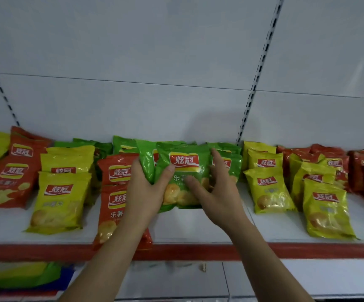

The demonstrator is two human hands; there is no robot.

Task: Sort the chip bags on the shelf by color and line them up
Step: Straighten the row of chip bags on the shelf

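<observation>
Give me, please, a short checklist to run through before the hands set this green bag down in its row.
1. Left hand grips the front green bag with curled fingers: ok.
2. Right hand holds its right edge: ok.
3. Green row behind lined up: cannot tell, partly hidden.
4. Red bags beside the green ones still unsorted: not ok.
5. Yellow bags on the right grouped: ok, though red ones sit behind.
</observation>
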